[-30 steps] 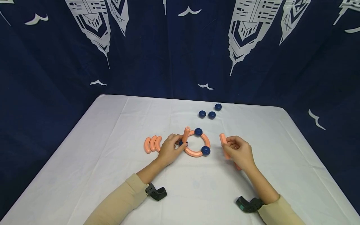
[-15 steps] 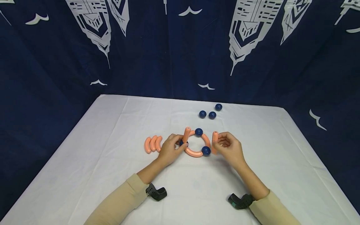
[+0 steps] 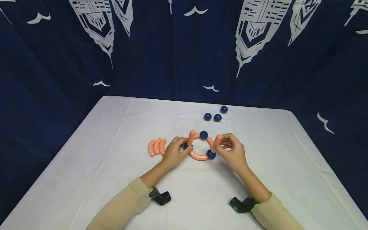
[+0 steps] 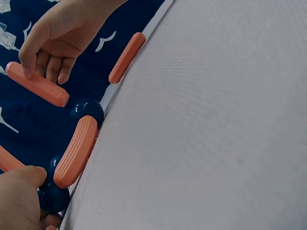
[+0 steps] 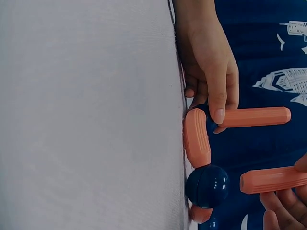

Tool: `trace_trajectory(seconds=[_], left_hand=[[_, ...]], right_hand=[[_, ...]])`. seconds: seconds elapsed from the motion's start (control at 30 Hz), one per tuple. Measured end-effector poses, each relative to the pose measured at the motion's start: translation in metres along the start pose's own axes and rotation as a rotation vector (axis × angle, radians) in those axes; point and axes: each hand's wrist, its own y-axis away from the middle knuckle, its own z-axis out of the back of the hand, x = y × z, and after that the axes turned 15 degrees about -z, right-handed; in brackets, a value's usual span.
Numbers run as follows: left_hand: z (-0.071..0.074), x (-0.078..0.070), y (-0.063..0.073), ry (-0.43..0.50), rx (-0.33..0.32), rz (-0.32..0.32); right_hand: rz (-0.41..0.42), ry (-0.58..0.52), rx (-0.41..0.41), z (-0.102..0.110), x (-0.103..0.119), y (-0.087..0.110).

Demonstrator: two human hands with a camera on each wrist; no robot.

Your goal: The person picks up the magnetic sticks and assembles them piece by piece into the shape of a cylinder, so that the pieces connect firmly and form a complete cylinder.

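Note:
On the white cloth lies a ring of curved orange sticks (image 3: pixel 198 157) joined by blue balls. My left hand (image 3: pixel 173 151) grips the ring's left ball (image 3: pixel 188 146), its thumb at the foot of an upright orange stick (image 3: pixel 191 138). Between thumb and fingers, my right hand (image 3: pixel 234 153) pinches a straight orange stick (image 3: pixel 216 143), tilted above the ring's front right ball (image 3: pixel 211 155). The right wrist view has a small gap between the held stick's end (image 5: pixel 245 183) and that ball (image 5: pixel 208 186). A third blue ball (image 3: pixel 203 135) is at the ring's back.
Several curved orange sticks (image 3: pixel 156 147) lie side by side left of the left hand. Three loose blue balls (image 3: pixel 217 118) sit behind the ring. Another orange stick (image 4: pixel 127 57) lies on the table in the left wrist view. A dark blue printed curtain (image 3: pixel 172 64) hangs behind the table.
My right hand has moved left with the orange stick, from beside the ring to above its front right ball. The left hand stays on its ball.

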Motion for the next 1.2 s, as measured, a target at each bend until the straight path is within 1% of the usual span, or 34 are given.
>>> trace_trajectory(seconds=[0.23,0.33,0.47,0.6,0.77,0.93,1.07,1.2], left_hand=[[0.0,0.001,0.0,-0.001,0.004,-0.007],[0.0,0.001,0.0,-0.005,0.006,-0.009],[0.0,0.0,0.0,-0.005,0.007,-0.012],[0.0,0.0,0.0,-0.002,0.005,-0.01],[-0.001,0.001,0.0,-0.003,0.006,0.0],[-0.001,0.001,0.0,-0.012,0.012,0.001],[-0.001,0.001,0.0,-0.017,0.015,0.004],[-0.001,0.001,-0.001,-0.014,0.013,0.004]], right_hand=[[-0.003,0.018,0.005,0.0,0.002,0.001],[0.016,0.017,0.009,0.0,-0.001,0.001],[0.028,0.024,0.003,-0.002,-0.02,-0.006],[0.006,0.024,0.005,-0.004,-0.037,-0.012],[0.008,-0.002,0.029,-0.005,-0.043,-0.013],[0.003,-0.003,0.035,-0.005,-0.045,-0.013],[-0.004,0.012,0.04,-0.004,-0.045,-0.012],[-0.02,0.06,0.065,-0.004,-0.049,-0.012]])
